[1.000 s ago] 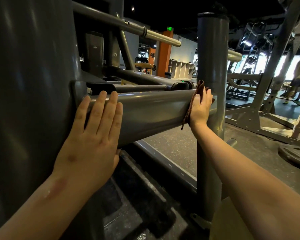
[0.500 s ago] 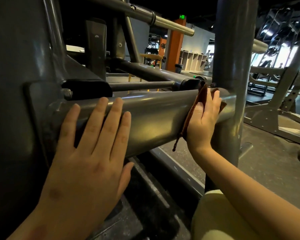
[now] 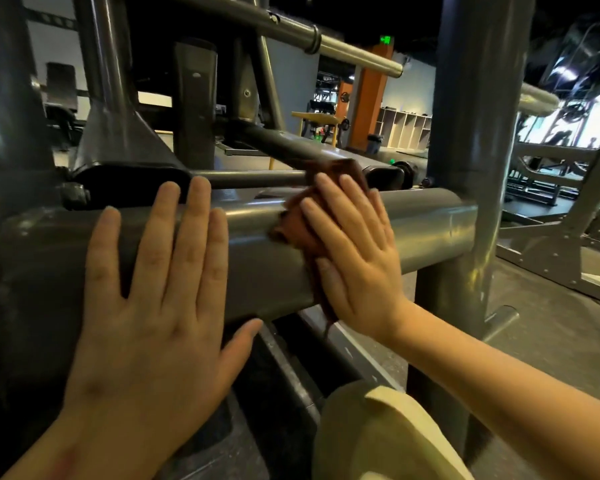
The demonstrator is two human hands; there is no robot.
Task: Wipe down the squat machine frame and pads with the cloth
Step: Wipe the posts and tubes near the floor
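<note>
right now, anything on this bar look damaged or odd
Nothing stands out. The bar shows no damage; the right hand presses the cloth on it, one corner dangling below; the left hand lies flat alongside.

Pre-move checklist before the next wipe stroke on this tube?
1. Cloth under palm: ok, right hand presses the cloth flat on the horizontal tube.
2. Brace: ok, left hand lies flat on the same tube, apart from the cloth.
3. Leftward stroke path: not ok, left hand sits in it.
4. Rightward path: ok, bare tube up to the upright post.
5. Tube underside clean: cannot tell, hidden.
</note>
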